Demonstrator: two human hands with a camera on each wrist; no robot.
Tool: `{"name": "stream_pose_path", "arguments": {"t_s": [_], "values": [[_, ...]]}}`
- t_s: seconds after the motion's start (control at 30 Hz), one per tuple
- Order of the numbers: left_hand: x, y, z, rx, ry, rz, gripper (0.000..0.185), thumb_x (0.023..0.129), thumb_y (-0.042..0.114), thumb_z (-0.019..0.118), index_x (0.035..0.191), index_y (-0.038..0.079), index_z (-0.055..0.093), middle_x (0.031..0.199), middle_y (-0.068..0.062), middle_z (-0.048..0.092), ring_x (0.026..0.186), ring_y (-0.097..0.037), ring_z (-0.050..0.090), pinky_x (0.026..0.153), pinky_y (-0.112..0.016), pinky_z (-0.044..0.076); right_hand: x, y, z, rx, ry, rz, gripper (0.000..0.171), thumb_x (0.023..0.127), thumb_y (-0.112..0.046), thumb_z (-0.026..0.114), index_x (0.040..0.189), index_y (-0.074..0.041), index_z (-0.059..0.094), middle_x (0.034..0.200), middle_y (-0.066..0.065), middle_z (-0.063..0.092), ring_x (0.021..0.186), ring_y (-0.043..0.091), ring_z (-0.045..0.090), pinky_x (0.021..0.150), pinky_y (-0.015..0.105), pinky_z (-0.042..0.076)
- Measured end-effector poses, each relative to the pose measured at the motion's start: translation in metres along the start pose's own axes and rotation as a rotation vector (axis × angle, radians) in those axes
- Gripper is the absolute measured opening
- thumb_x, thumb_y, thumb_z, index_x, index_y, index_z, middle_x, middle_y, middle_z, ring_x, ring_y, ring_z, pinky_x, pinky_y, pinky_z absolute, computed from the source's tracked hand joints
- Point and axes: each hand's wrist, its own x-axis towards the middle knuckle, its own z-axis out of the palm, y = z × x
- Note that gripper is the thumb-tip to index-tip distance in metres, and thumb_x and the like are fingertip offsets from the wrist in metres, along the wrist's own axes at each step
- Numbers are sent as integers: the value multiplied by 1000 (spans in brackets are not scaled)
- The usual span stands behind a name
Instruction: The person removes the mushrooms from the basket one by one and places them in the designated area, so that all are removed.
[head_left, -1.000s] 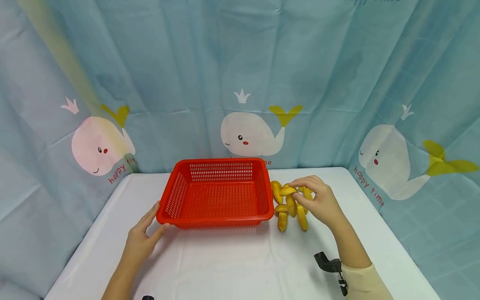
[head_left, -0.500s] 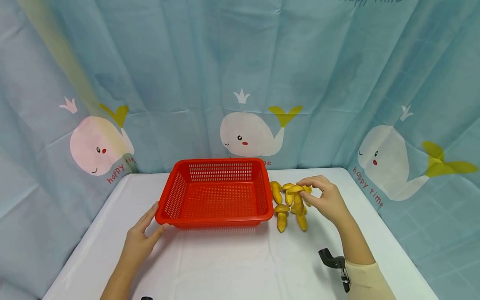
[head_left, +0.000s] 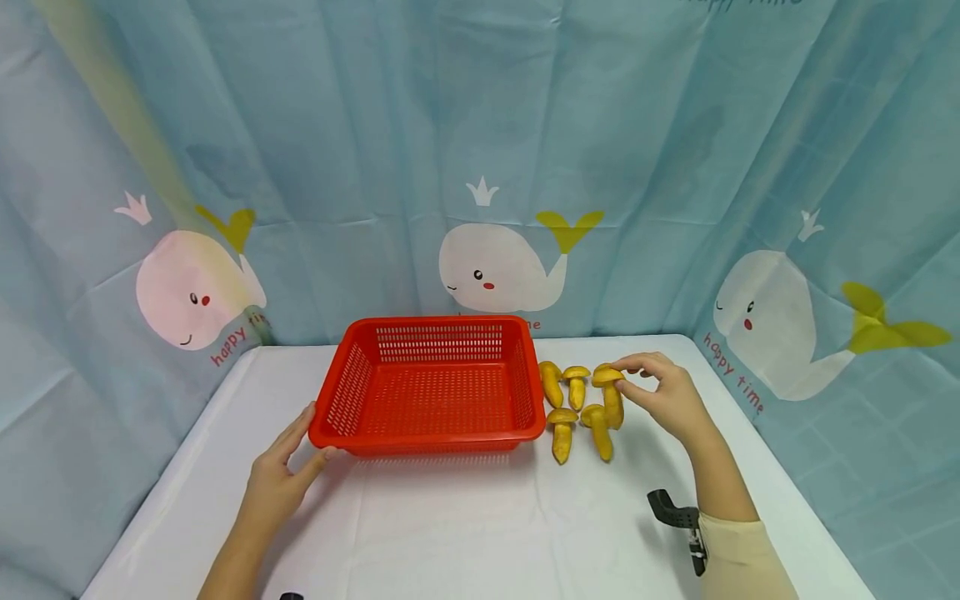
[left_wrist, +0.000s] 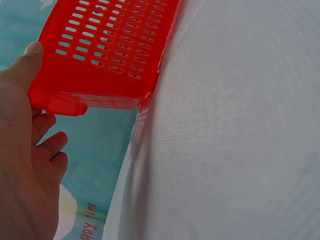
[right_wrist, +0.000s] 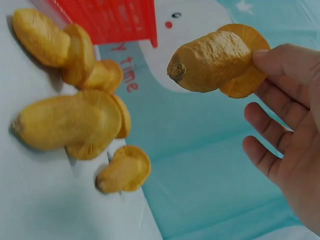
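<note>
A red plastic basket with slotted walls stands at the middle back of the table. My left hand holds its near left corner; in the left wrist view the thumb lies on the rim and the other fingers lie behind and below. Right of the basket, my right hand pinches a yellow mushroom by its cap, between thumb and fingers. The right wrist view shows this mushroom apart from the others. Several more yellow mushrooms lie on the table, some hidden in part.
White cloth covers the table. A blue curtain with whale prints hangs close behind it and at both sides. A black camera mount juts from the right wrist above the cloth.
My right hand has moved to the right with the pinched mushroom, uncovering more of the mushrooms beside the basket. The left hand stays at the basket's corner.
</note>
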Motion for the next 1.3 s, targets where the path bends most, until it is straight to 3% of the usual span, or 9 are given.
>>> {"name": "stream_pose_path", "arguments": {"t_s": [0.6,1.0,1.3], "values": [[0,3,0,-14,11,2,83,80,11,88,154,13,49,154,-13,51,141,10,40,104,1,29,-1,37,-6,-28,-95,147,31,97,-34,73,122,-16,73,123,16,66,119,42,55,97,61,49],[1,3,-1,-26,8,0,83,81,11,87,154,15,48,155,-12,51,141,9,39,103,2,29,-5,62,-5,-22,-128,133,28,95,-32,75,118,-17,74,124,12,67,119,42,55,99,63,46],[0,2,0,-23,12,11,84,80,10,87,154,17,48,155,-7,51,141,8,40,104,1,29,-8,74,-2,-34,-200,118,23,94,-29,76,116,-21,75,117,6,69,112,34,57,93,53,48]]}}
